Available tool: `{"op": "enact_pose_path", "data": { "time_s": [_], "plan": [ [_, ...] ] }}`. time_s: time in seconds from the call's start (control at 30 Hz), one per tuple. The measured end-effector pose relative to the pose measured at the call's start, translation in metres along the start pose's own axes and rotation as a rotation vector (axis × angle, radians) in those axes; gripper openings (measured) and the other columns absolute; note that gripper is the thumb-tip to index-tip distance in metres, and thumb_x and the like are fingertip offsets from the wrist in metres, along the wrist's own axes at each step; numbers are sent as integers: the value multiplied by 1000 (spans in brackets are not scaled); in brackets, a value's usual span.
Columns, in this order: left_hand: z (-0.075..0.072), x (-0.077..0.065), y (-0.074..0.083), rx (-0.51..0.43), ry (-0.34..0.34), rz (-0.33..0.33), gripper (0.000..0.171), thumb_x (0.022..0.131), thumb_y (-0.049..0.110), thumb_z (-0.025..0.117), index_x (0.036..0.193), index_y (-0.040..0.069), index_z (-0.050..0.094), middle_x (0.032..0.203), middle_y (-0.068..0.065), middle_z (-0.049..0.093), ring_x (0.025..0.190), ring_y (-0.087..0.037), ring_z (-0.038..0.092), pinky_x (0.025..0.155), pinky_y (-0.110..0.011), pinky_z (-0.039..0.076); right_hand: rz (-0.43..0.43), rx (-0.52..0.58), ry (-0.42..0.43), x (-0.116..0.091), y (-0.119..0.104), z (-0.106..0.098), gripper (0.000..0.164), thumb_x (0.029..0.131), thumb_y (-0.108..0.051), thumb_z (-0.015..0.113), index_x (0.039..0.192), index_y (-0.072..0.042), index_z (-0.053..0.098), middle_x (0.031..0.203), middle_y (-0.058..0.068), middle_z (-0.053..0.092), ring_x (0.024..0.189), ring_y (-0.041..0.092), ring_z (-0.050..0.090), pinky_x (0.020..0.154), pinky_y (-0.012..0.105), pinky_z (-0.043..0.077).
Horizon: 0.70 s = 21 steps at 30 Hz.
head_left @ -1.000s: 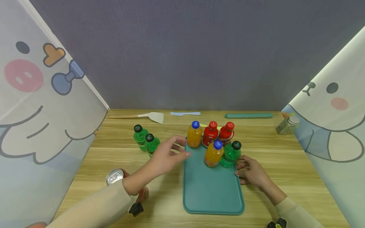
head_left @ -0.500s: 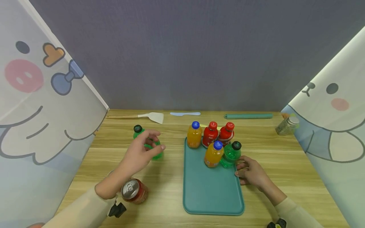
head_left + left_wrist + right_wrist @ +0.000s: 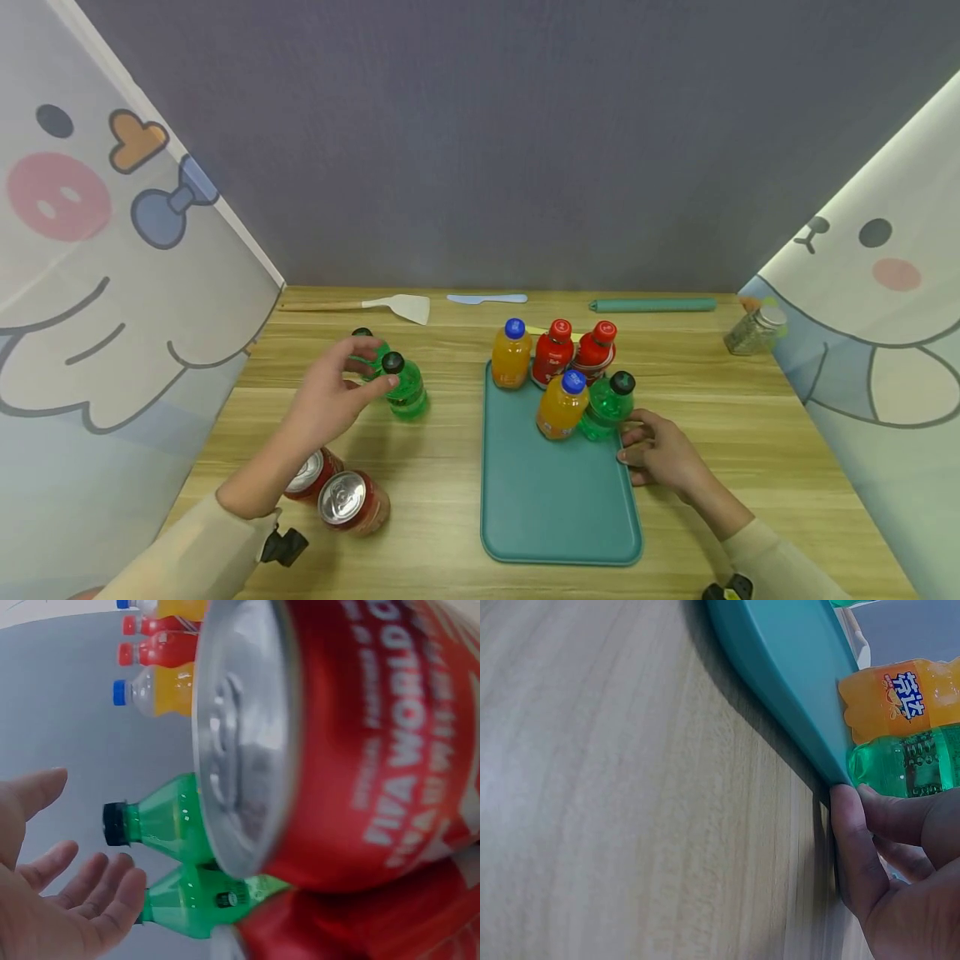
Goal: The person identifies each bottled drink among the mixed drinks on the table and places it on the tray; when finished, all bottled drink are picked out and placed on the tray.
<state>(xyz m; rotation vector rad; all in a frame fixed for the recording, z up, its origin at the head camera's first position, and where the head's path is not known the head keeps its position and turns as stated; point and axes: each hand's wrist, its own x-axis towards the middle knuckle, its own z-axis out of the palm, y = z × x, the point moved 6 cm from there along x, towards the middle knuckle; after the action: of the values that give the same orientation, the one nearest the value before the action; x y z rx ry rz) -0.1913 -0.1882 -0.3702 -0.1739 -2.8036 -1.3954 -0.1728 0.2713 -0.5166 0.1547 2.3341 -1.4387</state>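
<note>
My left hand (image 3: pixel 324 402) reaches over the table's left side, fingers spread and holding nothing. Just beyond its fingertips stands a green soda bottle (image 3: pixel 408 392) with a black cap; a second green bottle (image 3: pixel 187 904) is partly covered by the fingers in the head view. My right hand (image 3: pixel 663 457) pinches the right rim of the teal tray (image 3: pixel 558 508) between thumb and fingers. On the tray's far half stand an orange soda bottle (image 3: pixel 511 358), another orange bottle (image 3: pixel 561 410), two red-capped bottles (image 3: pixel 552 357) and a green bottle (image 3: pixel 606 408) close to that hand.
Two red soda cans (image 3: pixel 363 508) stand below my left forearm. Along the back lie a white spatula (image 3: pixel 408 308), a pale blue knife (image 3: pixel 487 299) and a teal stick (image 3: pixel 652 305). A spice jar (image 3: pixel 756 330) lies at the right, and a grey wall rises behind.
My left hand has moved left from the tray's edge to the green bottles, uncovering the cans. The right hand stays on the tray rim, and the tray has not moved.
</note>
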Motion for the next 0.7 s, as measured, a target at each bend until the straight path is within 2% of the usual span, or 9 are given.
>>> {"op": "enact_pose_path", "data": {
  "time_s": [0.1,0.23,0.5,0.7],
  "plan": [
    [3,1,-5,14,-27,3,59,93,23,78,143,4,53,132,-18,61,117,-39,63,90,-49,58,3,7,-2,0,0,0,60,90,7,71,144,5,44,111,23,62,75,22,68,59,41,63],
    [7,3,-11,36,-55,-5,64,94,27,77,147,4,50,138,-19,59,120,-39,62,93,-50,57,2,13,-3,0,0,0,60,90,8,70,144,5,44,111,23,62,75,22,68,59,41,63],
    [14,4,-15,74,-77,-14,64,94,27,77,147,6,50,131,-17,64,117,-34,62,92,-50,56,6,16,2,0,1,0,60,90,8,70,144,4,44,110,22,62,75,22,67,58,41,62],
    [17,6,-16,71,-63,-19,58,92,27,78,141,6,54,128,-16,65,116,-34,62,90,-49,56,-3,33,0,-1,0,1,60,89,9,71,144,4,45,109,22,62,75,23,67,58,41,62]
  ]
}}
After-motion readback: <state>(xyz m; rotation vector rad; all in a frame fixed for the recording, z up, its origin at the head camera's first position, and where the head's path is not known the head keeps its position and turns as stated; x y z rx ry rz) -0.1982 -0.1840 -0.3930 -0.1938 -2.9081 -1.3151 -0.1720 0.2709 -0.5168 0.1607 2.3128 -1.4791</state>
